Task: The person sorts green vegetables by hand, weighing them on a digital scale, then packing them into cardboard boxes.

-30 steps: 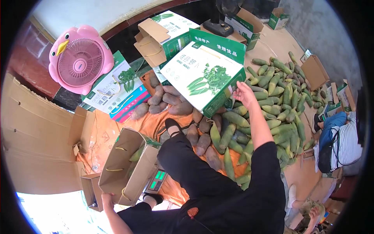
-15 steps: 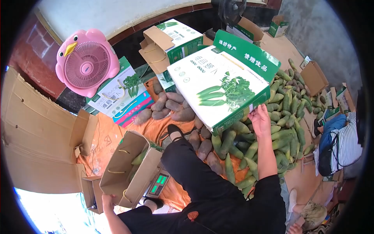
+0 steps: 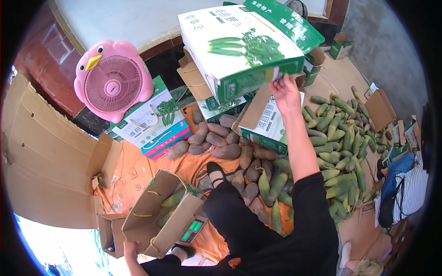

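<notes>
My right hand (image 3: 286, 94) grips the lower right edge of a closed white and green box (image 3: 239, 46) with a radish picture, raised over other boxes. At the lower left, my left hand (image 3: 131, 249) is closed on the edge of an open cardboard box (image 3: 159, 216), which is tilted and holds several green radishes (image 3: 173, 198). That box rests by a scale (image 3: 192, 230) with lit green displays. Reddish-brown tubers (image 3: 226, 152) and a big heap of green radishes (image 3: 340, 133) lie in front of me.
A pink fan (image 3: 113, 83) stands on the left by a radish box (image 3: 149, 115). An open white and green box (image 3: 267, 119) sits beyond the tubers. Large cardboard (image 3: 46, 161) stands at far left. A person in striped clothing (image 3: 410, 188) is at the right.
My right hand has lifted the closed box up and to the left, uncovering the open box behind the tubers. My left hand still holds the tilted box.
</notes>
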`<state>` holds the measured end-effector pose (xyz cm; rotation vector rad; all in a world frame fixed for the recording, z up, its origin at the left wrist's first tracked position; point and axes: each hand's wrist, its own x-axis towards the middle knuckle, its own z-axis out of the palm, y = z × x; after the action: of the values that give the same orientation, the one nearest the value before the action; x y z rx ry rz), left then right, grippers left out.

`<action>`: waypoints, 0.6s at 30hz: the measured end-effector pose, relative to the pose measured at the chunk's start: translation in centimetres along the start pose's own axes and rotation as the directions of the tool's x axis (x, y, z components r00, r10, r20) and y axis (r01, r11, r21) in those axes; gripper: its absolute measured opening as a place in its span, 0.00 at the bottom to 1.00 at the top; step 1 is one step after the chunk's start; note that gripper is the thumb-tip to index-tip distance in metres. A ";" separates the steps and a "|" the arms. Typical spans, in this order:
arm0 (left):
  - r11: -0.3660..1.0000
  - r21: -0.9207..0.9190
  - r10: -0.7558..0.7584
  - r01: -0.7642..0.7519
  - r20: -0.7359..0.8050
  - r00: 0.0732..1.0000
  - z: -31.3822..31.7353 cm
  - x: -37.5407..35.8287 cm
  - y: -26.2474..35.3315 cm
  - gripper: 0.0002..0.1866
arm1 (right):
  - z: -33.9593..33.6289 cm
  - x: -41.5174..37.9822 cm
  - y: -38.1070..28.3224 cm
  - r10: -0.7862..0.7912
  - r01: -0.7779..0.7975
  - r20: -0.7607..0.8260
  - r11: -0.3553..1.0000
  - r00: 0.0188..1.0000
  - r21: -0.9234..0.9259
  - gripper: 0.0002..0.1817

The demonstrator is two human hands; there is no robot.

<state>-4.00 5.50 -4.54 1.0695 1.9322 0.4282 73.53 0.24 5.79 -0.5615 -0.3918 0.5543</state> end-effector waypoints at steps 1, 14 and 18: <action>0.999 -0.026 0.022 -0.022 0.010 1.000 0.1 0.1 -0.1 0.10 | 0.6 2.0 1.0 0.002 -0.002 0.004 1.000 1.000 0.001 0.09; 0.998 -0.054 0.018 -0.017 0.031 0.999 -1.0 1.4 -1.0 0.12 | -0.2 11.0 15.0 0.106 -0.162 -0.185 0.932 0.977 -0.323 0.23; 0.999 -0.023 0.044 -0.042 0.078 0.996 -1.2 1.6 -1.0 0.13 | -6.3 1.5 16.7 0.381 -0.389 -0.127 0.761 0.916 -0.519 0.14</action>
<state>-5.94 6.34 -5.28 1.0997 1.8345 0.4236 71.42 10.52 -8.79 -1.2099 -0.4211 0.8464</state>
